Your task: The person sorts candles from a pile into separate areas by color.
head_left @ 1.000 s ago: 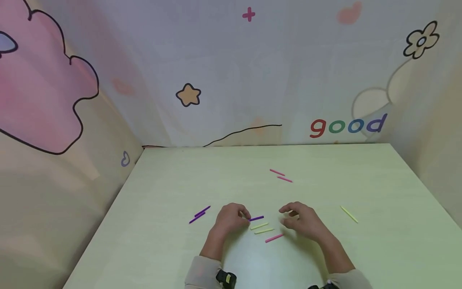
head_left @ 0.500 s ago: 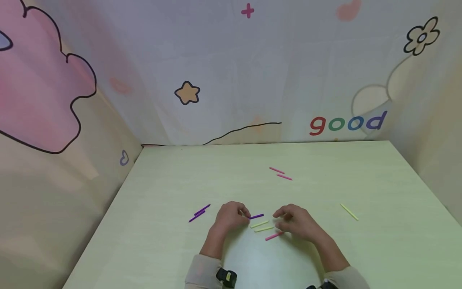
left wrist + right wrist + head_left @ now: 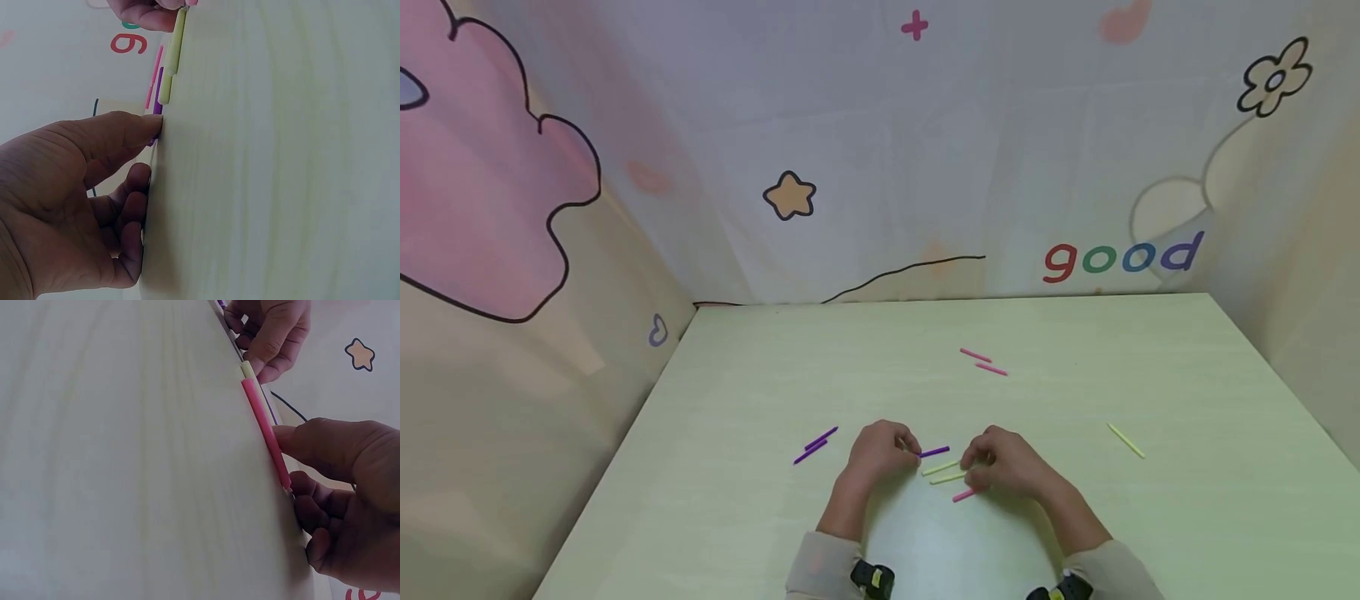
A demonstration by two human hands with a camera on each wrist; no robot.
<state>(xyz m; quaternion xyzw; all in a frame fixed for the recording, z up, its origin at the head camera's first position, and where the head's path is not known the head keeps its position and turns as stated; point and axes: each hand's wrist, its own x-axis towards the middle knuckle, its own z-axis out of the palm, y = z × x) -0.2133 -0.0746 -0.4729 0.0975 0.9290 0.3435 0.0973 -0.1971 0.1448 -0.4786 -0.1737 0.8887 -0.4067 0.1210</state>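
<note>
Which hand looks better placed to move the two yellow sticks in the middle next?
Probably the right hand: it is right at one end of the yellow sticks, while the left hand pinches the purple stick beside them.

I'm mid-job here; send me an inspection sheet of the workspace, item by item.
Surface: pale table, streaked grain.
Job's things: purple stick, two yellow sticks and a pink stick between or beside the hands; purple pair farther left, pink pair toward the back, lone yellow stick at right.
Clutter: nothing seen.
Grippers: left hand pinches the purple stick's left end; right hand is at the yellow sticks' right ends, grip unclear.
Cables: nothing seen.
Surroundings: cartoon-printed backdrop with "good" lettering.
</note>
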